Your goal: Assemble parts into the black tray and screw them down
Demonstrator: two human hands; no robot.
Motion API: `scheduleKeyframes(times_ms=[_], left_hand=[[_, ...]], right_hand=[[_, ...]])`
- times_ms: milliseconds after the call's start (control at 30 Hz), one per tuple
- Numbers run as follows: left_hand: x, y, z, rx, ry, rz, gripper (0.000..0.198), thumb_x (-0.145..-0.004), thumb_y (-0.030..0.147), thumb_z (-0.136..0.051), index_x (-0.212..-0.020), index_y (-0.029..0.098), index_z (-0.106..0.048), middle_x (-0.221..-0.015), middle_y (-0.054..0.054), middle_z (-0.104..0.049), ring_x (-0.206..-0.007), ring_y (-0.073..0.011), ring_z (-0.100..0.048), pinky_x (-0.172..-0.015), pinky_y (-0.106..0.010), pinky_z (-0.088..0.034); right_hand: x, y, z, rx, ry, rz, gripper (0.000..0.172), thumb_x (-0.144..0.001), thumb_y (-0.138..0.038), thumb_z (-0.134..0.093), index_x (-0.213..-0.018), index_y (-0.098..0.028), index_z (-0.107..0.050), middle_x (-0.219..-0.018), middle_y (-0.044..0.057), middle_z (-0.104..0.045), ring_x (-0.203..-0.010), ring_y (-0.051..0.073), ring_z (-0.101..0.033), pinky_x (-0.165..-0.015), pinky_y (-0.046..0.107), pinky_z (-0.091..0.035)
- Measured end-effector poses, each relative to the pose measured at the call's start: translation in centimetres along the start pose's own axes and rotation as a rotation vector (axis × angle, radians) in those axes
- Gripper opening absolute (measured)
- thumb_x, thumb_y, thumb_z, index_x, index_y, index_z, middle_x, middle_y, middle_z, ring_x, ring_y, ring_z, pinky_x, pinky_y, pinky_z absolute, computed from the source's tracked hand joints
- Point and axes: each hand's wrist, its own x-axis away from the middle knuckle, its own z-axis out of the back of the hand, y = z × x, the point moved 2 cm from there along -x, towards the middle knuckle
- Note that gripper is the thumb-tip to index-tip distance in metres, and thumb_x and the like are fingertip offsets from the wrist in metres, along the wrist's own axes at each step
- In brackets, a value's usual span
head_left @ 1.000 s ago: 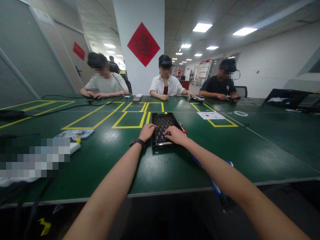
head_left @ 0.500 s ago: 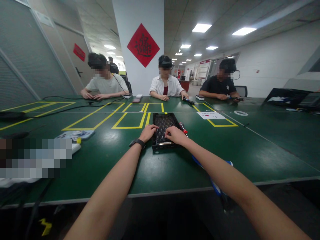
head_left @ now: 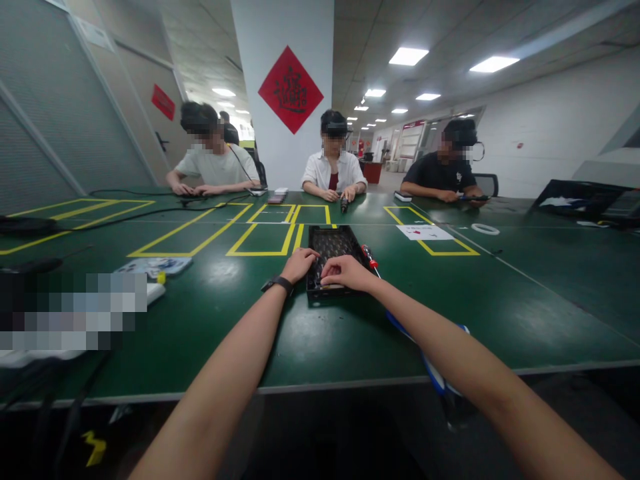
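A flat black tray [head_left: 334, 237] with a gridded inside lies on the green table [head_left: 210, 300] straight ahead of me. My left hand [head_left: 299, 263], a dark watch on its wrist, rests on the tray's near left corner with the fingers curled over the rim. My right hand [head_left: 345, 271] lies over the tray's near end, fingers bent down and pinched onto something small I cannot make out. A red-handled screwdriver [head_left: 369, 253] lies just right of the tray.
Three people sit at the far side of the table, each handling small things. Yellow tape boxes mark the tabletop. A white paper sheet [head_left: 424, 231] and a tape ring [head_left: 485, 229] lie to the right, a white item [head_left: 153, 266] to the left.
My right hand has drawn back a little toward the tray's near edge and its fingers have curled tighter. The person in white across the table has brought both hands together.
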Motion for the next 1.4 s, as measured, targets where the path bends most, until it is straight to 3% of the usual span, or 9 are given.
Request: scheduleKeyframes(times_ms=[333, 600, 967, 1400], left_hand=[[0.0, -0.1, -0.1, -0.022, 0.011, -0.013, 0.035, -0.08, 0.024, -0.037, -0.094, 0.018, -0.068, -0.104, -0.003, -0.065, -0.104, -0.0194, -0.05, -0.096, -0.03, -0.036], [0.1, 0.0, 0.0, -0.018, 0.005, 0.004, 0.034, -0.079, 0.025, -0.038, -0.094, 0.019, -0.068, -0.105, -0.003, -0.065, -0.105, -0.0194, -0.049, -0.097, -0.031, -0.036], [0.0, -0.2, -0.1, -0.014, 0.013, 0.018, 0.034, -0.08, 0.025, -0.037, -0.094, 0.02, -0.068, -0.105, -0.002, -0.065, -0.106, -0.0194, -0.049, -0.097, -0.031, -0.036], [-0.1, -0.4, -0.2, 0.013, 0.012, 0.019, 0.033, -0.079, 0.025, -0.039, -0.093, 0.02, -0.068, -0.105, -0.002, -0.065, -0.105, -0.0197, -0.049, -0.096, -0.031, -0.036]], right_hand=[[-0.2, -1.1, 0.4, 0.124, -0.127, 0.081, 0.021, -0.079, -0.026, -0.056, -0.09, -0.014, -0.07, -0.086, 0.005, -0.069, -0.079, 0.014, -0.061, -0.076, 0.025, -0.044], [-0.1, -1.2, 0.4, 0.173, -0.122, 0.11, 0.016, -0.075, -0.027, -0.062, -0.081, -0.015, -0.07, -0.083, 0.004, -0.069, -0.079, 0.014, -0.06, -0.078, 0.026, -0.042], [-0.4, -0.9, 0.3, 0.167, -0.154, 0.19, 0.015, -0.08, -0.025, -0.057, -0.081, -0.016, -0.069, -0.099, 0.007, -0.065, -0.097, 0.015, -0.057, -0.092, 0.03, -0.039], [-0.5, -0.9, 0.0, 0.191, -0.169, 0.181, 0.017, -0.08, -0.029, -0.058, -0.081, -0.017, -0.07, -0.099, 0.006, -0.066, -0.097, 0.016, -0.057, -0.093, 0.03, -0.038]])
